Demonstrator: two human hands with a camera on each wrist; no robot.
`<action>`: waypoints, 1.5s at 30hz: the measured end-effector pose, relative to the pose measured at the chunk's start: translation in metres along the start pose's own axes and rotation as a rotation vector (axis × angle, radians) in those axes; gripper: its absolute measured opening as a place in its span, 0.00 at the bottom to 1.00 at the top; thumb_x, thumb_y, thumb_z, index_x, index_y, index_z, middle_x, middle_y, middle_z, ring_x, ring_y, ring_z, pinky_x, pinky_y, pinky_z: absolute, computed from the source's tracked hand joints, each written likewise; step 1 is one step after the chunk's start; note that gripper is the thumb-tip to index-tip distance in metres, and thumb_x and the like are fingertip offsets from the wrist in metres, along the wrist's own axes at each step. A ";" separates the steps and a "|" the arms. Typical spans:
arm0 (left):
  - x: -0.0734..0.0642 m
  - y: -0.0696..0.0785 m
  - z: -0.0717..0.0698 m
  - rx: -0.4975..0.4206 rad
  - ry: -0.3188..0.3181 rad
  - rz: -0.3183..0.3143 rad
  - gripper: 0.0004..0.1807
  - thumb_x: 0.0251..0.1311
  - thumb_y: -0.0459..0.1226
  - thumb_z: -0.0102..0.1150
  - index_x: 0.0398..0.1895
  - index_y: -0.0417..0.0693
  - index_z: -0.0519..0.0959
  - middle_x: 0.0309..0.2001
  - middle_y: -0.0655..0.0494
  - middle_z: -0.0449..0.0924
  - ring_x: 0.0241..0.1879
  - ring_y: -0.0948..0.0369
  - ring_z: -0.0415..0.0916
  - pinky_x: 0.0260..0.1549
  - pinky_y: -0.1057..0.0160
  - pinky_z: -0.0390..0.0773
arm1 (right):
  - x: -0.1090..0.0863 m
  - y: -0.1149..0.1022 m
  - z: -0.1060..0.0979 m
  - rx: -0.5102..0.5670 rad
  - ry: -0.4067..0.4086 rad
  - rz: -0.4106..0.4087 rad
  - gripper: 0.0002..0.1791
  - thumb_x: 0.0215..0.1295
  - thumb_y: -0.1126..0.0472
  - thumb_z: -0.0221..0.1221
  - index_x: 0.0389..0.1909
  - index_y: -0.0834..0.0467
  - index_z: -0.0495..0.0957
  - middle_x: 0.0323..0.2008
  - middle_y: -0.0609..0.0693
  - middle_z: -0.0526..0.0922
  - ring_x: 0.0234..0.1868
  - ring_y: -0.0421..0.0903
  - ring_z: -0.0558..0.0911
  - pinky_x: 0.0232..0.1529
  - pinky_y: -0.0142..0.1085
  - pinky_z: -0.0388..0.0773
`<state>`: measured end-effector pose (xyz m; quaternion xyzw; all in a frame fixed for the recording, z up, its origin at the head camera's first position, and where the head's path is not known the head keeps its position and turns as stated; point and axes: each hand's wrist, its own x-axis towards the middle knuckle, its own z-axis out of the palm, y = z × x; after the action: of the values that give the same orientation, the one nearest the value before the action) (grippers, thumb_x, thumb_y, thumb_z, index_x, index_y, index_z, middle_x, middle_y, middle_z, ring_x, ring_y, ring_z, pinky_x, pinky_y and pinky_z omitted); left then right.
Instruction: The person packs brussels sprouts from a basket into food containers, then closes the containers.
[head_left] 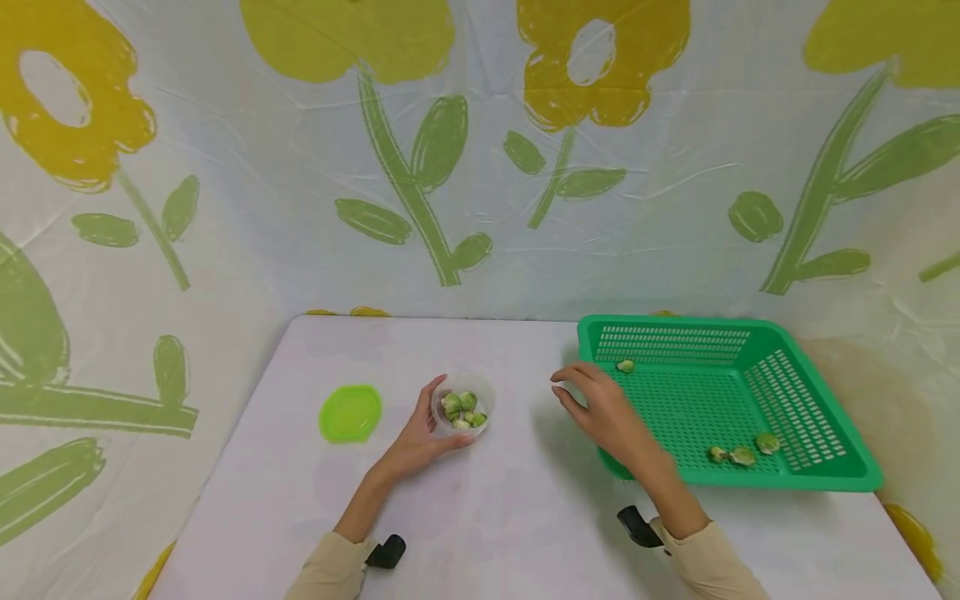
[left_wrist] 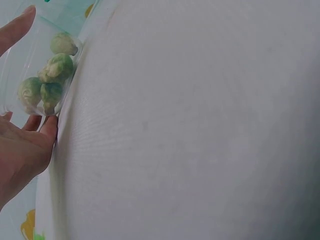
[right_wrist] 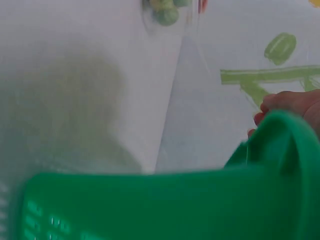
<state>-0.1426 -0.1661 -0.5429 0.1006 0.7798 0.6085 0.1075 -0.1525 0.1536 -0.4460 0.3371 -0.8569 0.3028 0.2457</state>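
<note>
A clear round plastic cup (head_left: pixel 487 390) stands on the table with several Brussels sprouts (head_left: pixel 467 402) inside. My left hand (head_left: pixel 412 442) holds the cup from its left side, thumb in front and fingers behind. The left wrist view shows the sprouts (left_wrist: pixel 57 67) through the clear wall, between thumb and fingers. Over the left rim of a green plastic basket (head_left: pixel 667 408) hovers my right hand (head_left: pixel 603 412), fingers bent, a small gap between thumb and fingertips, nothing visible in it. In the right wrist view, the basket's rim partly hides this hand (right_wrist: pixel 297 105).
A bright green lid (head_left: pixel 350 414) lies left of the cup. In the basket, one Brussels sprout (head_left: pixel 626 366) sits near the back left corner, and several sprouts (head_left: pixel 742 455) lie near the front right. Flower-printed cloth (head_left: pixel 480 192) hangs behind the white table (head_left: pixel 510 517).
</note>
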 end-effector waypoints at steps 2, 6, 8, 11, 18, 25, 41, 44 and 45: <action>0.000 -0.001 -0.001 -0.004 0.003 0.000 0.61 0.55 0.45 0.79 0.83 0.61 0.45 0.81 0.46 0.48 0.80 0.50 0.45 0.74 0.38 0.51 | -0.003 0.004 -0.005 -0.018 0.007 0.007 0.11 0.58 0.73 0.71 0.40 0.62 0.84 0.39 0.55 0.84 0.38 0.50 0.81 0.29 0.38 0.79; 0.000 -0.002 -0.002 -0.010 0.010 0.002 0.61 0.55 0.44 0.79 0.83 0.60 0.45 0.81 0.47 0.48 0.80 0.50 0.45 0.74 0.38 0.51 | -0.007 0.009 -0.016 -0.055 0.012 0.025 0.12 0.57 0.75 0.72 0.41 0.63 0.85 0.39 0.56 0.84 0.39 0.51 0.82 0.32 0.43 0.82; 0.000 -0.003 -0.002 -0.012 0.014 0.004 0.61 0.55 0.43 0.79 0.83 0.60 0.45 0.81 0.47 0.48 0.80 0.50 0.45 0.74 0.37 0.51 | -0.009 0.012 -0.021 -0.061 0.015 0.036 0.13 0.56 0.76 0.71 0.41 0.63 0.85 0.40 0.56 0.84 0.40 0.52 0.83 0.35 0.46 0.83; 0.000 -0.004 -0.003 -0.011 0.016 0.007 0.60 0.55 0.43 0.79 0.83 0.60 0.46 0.80 0.47 0.48 0.80 0.50 0.46 0.74 0.37 0.51 | -0.013 0.014 -0.028 -0.067 0.013 0.062 0.13 0.56 0.77 0.71 0.41 0.64 0.85 0.40 0.56 0.84 0.42 0.53 0.83 0.36 0.47 0.84; -0.001 0.000 -0.002 -0.013 0.013 -0.002 0.61 0.55 0.44 0.79 0.83 0.60 0.44 0.80 0.46 0.48 0.80 0.50 0.45 0.74 0.37 0.51 | -0.024 0.023 -0.043 -0.095 0.010 0.103 0.14 0.55 0.77 0.71 0.42 0.64 0.85 0.41 0.56 0.85 0.44 0.55 0.83 0.36 0.49 0.83; -0.002 0.002 -0.002 -0.022 0.014 -0.005 0.61 0.54 0.44 0.79 0.83 0.59 0.45 0.80 0.45 0.49 0.80 0.50 0.44 0.74 0.37 0.50 | -0.035 0.034 -0.054 -0.144 0.018 0.130 0.14 0.54 0.78 0.72 0.40 0.65 0.85 0.41 0.58 0.85 0.44 0.58 0.84 0.36 0.52 0.83; -0.001 0.003 -0.001 -0.022 -0.004 -0.004 0.62 0.55 0.43 0.79 0.83 0.59 0.44 0.81 0.44 0.47 0.80 0.49 0.43 0.74 0.37 0.50 | -0.069 0.060 -0.082 -0.230 0.009 0.201 0.15 0.51 0.78 0.72 0.40 0.66 0.85 0.39 0.59 0.85 0.44 0.59 0.83 0.38 0.53 0.80; -0.001 0.004 0.000 -0.018 -0.009 -0.005 0.62 0.55 0.43 0.79 0.83 0.59 0.43 0.81 0.44 0.47 0.80 0.50 0.44 0.75 0.38 0.50 | -0.076 0.065 -0.087 -0.247 0.011 0.204 0.17 0.48 0.79 0.73 0.40 0.66 0.84 0.38 0.59 0.85 0.42 0.59 0.83 0.36 0.54 0.80; -0.001 0.004 0.000 -0.018 -0.009 -0.006 0.62 0.55 0.43 0.79 0.83 0.60 0.43 0.81 0.44 0.47 0.80 0.50 0.44 0.75 0.38 0.50 | -0.078 0.067 -0.088 -0.253 0.013 0.203 0.17 0.47 0.79 0.73 0.39 0.66 0.84 0.38 0.59 0.85 0.41 0.59 0.83 0.36 0.54 0.80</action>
<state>-0.1418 -0.1652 -0.5385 0.1002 0.7740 0.6148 0.1136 -0.1309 0.2869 -0.4572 0.2131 -0.9164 0.2177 0.2598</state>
